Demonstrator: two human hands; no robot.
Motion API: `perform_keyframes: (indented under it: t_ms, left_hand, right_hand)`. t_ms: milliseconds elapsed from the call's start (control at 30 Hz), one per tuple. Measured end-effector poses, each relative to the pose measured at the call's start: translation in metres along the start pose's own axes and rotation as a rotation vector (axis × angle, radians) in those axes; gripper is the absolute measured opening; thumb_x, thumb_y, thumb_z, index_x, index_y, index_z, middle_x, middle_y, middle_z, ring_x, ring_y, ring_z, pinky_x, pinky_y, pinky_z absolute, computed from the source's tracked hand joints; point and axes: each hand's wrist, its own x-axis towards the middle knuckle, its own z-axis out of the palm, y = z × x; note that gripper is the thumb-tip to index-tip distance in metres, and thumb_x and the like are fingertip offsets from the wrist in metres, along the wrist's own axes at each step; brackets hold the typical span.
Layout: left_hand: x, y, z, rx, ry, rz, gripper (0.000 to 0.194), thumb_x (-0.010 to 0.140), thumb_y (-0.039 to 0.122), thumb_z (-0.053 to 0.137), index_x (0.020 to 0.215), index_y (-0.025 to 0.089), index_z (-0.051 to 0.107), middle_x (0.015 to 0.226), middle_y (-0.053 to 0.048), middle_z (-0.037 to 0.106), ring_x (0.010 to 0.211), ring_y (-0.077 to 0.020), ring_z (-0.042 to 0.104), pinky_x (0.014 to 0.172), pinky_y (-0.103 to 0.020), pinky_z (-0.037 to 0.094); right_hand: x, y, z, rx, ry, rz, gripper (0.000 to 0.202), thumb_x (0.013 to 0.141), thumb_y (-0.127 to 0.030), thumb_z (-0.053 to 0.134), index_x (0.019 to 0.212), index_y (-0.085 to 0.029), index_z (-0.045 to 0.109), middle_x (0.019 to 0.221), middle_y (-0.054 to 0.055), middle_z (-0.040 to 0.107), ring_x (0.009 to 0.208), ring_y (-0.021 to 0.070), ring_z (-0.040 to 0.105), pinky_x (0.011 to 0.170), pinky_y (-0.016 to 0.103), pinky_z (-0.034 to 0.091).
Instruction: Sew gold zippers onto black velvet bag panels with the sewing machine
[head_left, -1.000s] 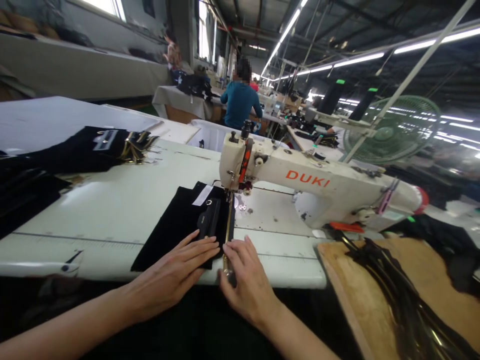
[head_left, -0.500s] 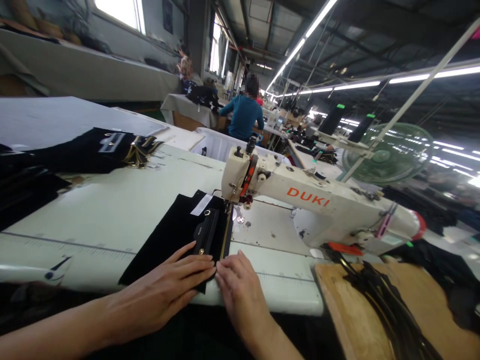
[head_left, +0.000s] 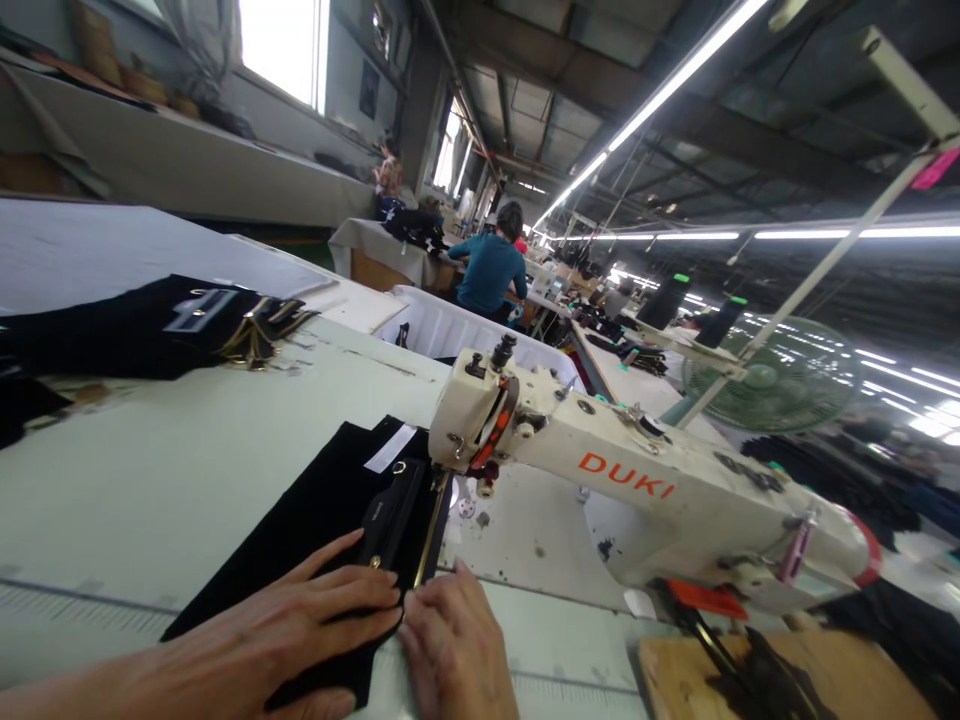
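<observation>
A black fabric piece (head_left: 285, 540) lies under the needle end of a white sewing machine (head_left: 630, 478). On it are a white strip (head_left: 390, 449) and a dark tab with gold-coloured fittings (head_left: 390, 508). Along its right edge runs a gold-toothed zipper (head_left: 429, 540), leading up to the presser foot. My left hand (head_left: 322, 620) rests flat on the fabric with fingers stretched, covering its lower part. Beside it, my right hand (head_left: 457, 640) has its fingers closed at the zipper's near end; their tips are partly hidden.
More black pieces with gold zippers (head_left: 150, 325) lie at the left of the table. Behind the machine stands a white bin (head_left: 487, 325). To the right are a wooden board (head_left: 675, 680) bearing black strips and a green fan (head_left: 772, 375). A person in teal (head_left: 491, 270) works farther back.
The view has tilted and come nearer, so the table and machine head sit lower in the picture. Both hands keep about the same places on the fabric, which stays under the needle.
</observation>
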Motion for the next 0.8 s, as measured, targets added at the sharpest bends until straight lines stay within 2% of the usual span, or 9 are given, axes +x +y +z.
perform_keyframes:
  t_ms: [133,267,333,567,700,800]
  left_hand:
    - [0.010,-0.009,-0.007,0.029,-0.031,0.020,0.059,0.096,0.041,0.066,0.151,0.045,0.045,0.148,0.007,0.058,0.140,-0.0207,0.051,0.126,-0.039,0.026]
    - [0.030,-0.020,-0.027,0.018,-0.266,0.083,0.063,0.100,0.040,0.061,0.156,0.044,0.034,0.155,0.007,0.049,0.143,-0.0230,0.045,0.120,-0.039,0.038]
    - [0.041,-0.023,-0.036,-0.006,-0.337,0.077,0.061,0.101,0.040,0.058,0.157,0.043,0.034,0.155,0.006,0.048,0.145,-0.0242,0.042,0.118,-0.040,0.040]
    - [0.068,-0.028,-0.048,-0.133,-0.309,0.078,0.060,0.098,0.032,0.065,0.153,0.040,0.042,0.151,0.003,0.053,0.143,-0.0242,0.044,0.123,-0.043,0.029]
    - [0.076,-0.037,-0.048,-0.140,-0.355,0.077,0.054,0.100,0.035,0.062,0.152,0.034,0.046,0.153,-0.001,0.051,0.144,-0.0260,0.042,0.124,-0.045,0.024]
    - [0.080,-0.047,-0.043,-0.116,-0.369,0.074,0.053,0.102,0.038,0.059,0.153,0.033,0.046,0.156,-0.002,0.048,0.147,-0.0259,0.039,0.125,-0.045,0.020]
  right_hand:
    - [0.010,0.008,0.002,-0.009,0.010,-0.022,0.017,0.101,-0.022,0.050,0.096,-0.023,0.065,0.079,0.001,0.066,0.071,0.0183,0.066,0.102,0.045,0.056]
    - [0.022,0.017,0.000,-0.015,-0.001,-0.056,0.015,0.101,-0.020,0.051,0.097,-0.023,0.066,0.081,0.001,0.067,0.072,0.0172,0.067,0.101,0.041,0.056]
    - [0.027,0.022,0.001,-0.001,-0.004,-0.052,0.014,0.100,-0.019,0.053,0.096,-0.023,0.066,0.081,0.001,0.067,0.073,0.0170,0.067,0.101,0.039,0.056]
    - [0.038,0.041,0.008,0.002,-0.032,-0.043,0.014,0.091,-0.010,0.063,0.098,-0.021,0.070,0.086,0.003,0.069,0.080,0.0203,0.066,0.097,0.042,0.056]
    - [0.045,0.049,0.010,-0.019,-0.065,-0.015,0.021,0.083,-0.005,0.071,0.095,-0.022,0.071,0.087,0.002,0.070,0.082,0.0215,0.067,0.089,0.039,0.058]
    - [0.050,0.056,0.013,-0.049,-0.053,-0.016,0.025,0.083,-0.003,0.071,0.099,-0.022,0.072,0.092,0.003,0.073,0.085,0.0237,0.068,0.087,0.040,0.059]
